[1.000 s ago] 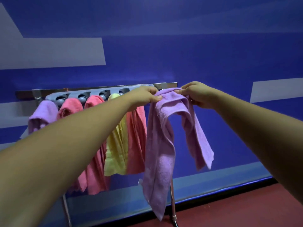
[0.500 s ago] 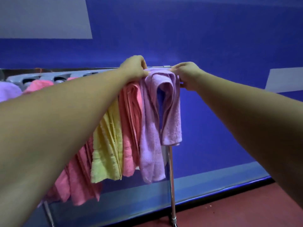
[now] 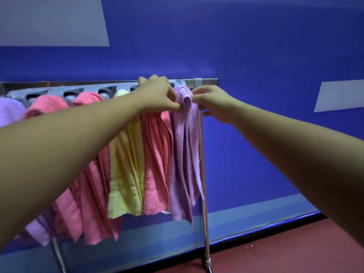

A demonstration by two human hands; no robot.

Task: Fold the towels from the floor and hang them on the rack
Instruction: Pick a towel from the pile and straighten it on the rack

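A folded lilac towel hangs from the right end of the rack, its top tucked at the grey holder strip. My left hand pinches the towel's top fold from the left. My right hand touches the same fold from the right with thumb and fingertips; whether it pinches the cloth is not clear. Left of it hang a salmon towel, a yellow towel, two pink towels and another lilac towel at the far left.
The rack's chrome leg runs down just right of the lilac towel to a dark red floor. A blue wall with pale grey patches stands close behind the rack.
The lilac towel went from held spread in front of the rack to hanging narrow and straight at its right end. Both hands lowered slightly and stay at its top fold.
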